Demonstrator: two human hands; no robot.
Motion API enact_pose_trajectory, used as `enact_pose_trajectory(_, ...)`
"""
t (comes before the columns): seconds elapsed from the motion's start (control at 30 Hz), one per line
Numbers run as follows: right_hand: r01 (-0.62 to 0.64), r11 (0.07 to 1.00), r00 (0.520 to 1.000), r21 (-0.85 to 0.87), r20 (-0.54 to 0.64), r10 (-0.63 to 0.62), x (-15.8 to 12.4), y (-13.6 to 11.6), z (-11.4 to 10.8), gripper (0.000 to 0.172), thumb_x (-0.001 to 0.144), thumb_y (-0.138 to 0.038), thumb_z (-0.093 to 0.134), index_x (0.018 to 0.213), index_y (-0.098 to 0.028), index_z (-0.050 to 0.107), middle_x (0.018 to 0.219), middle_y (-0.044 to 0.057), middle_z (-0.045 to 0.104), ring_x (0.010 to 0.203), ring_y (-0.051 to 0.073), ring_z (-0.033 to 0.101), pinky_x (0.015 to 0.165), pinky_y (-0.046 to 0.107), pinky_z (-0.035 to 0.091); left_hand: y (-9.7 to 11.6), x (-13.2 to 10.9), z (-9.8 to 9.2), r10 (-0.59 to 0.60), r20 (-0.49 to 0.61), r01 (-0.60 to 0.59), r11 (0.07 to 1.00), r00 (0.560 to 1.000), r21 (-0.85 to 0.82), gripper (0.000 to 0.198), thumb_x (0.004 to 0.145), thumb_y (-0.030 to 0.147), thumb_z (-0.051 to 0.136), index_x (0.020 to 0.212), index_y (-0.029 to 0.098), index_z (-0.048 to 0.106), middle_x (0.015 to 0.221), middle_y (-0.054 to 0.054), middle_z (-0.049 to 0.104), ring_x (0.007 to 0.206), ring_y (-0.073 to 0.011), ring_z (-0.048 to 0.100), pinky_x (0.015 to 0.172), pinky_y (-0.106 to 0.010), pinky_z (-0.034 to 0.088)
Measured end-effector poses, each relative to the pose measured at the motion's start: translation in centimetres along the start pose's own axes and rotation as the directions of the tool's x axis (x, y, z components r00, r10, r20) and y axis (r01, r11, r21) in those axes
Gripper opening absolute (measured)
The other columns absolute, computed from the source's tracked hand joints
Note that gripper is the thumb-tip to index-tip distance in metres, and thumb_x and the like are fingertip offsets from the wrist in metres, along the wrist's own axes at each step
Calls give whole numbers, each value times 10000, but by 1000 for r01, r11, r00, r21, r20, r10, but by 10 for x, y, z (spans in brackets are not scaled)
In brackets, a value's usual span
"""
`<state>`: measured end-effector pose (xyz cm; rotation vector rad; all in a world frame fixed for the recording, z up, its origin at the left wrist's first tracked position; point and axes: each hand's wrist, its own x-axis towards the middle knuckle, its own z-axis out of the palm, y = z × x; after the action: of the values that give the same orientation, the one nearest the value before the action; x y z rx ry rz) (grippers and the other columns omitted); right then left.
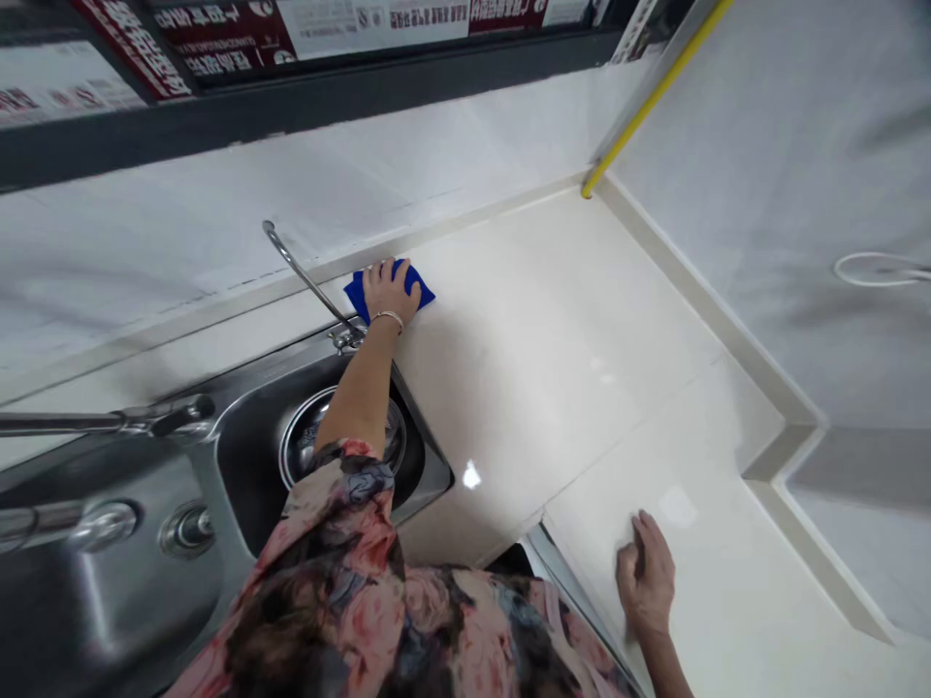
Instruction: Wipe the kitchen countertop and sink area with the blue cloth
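— Pressing flat, is it, that left hand (pixel 391 289)?
— Yes, fingers spread on the folded blue cloth (pixel 426 292). It lies at the back of the glossy cream tabletop (pixel 553 368), just beside the thin curved tap (pixel 305 278) of the steel sink (pixel 240 465).
— And the right hand (pixel 646 579)?
— Open, palm down near the tabletop's front edge, holding nothing.

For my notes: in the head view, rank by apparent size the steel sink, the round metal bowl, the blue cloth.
Stainless steel sink
round metal bowl, partly hidden
blue cloth, under the left hand
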<state>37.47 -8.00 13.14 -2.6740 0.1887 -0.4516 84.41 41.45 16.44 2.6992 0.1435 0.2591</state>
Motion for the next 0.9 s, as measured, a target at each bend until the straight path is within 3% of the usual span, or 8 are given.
enact_pose_trajectory(0.3, 48, 998, 998, 47, -42, -46, 0, 1, 2, 455, 1019, -325, 481, 1404, -117, 605, 1465, 208, 588, 1366, 321, 566, 1137, 574, 481, 22, -48, -12, -247, -74, 251, 966, 966, 58, 624, 956, 422, 507, 1548, 225, 503, 1662, -96, 412, 1550, -335, 270, 1311, -549, 97)
enact_pose_trajectory(0.53, 122, 992, 990, 19, -71, -121, 4, 7, 5, 470, 1034, -370, 444, 1353, -78, 627, 1402, 243, 621, 1321, 342, 599, 1095, 568, 513, 46, -89, -7, -304, -56, 307, 951, 951, 39, 646, 936, 425, 535, 1555, 247, 494, 1683, -73, 388, 1570, -336, 242, 1307, -579, 108)
enact_pose_trajectory(0.7, 182, 983, 980, -1, -83, -181, 6, 11, 5, 500, 1051, -392, 415, 1359, -52, 611, 1376, 267, 621, 1319, 354, 595, 1086, 568, 513, 63, -134, -3, -351, -65, 350, 936, 934, -35, 660, 913, 423, 586, 1548, 261, 503, 1687, -68, 384, 1572, -341, 243, 1305, -574, 169)
enact_pose_trajectory(0.9, 221, 975, 972, -20, -72, -222, 7, 16, 6, 516, 1047, -374, 391, 1380, -37, 596, 1397, 278, 606, 1307, 375, 601, 1066, 576, 522, 77, -208, -3, -414, -52, 396, 894, 909, -209, 681, 903, 385, 638, 1555, 258, 486, 1700, -77, 343, 1561, -317, 291, 1285, -482, 301)
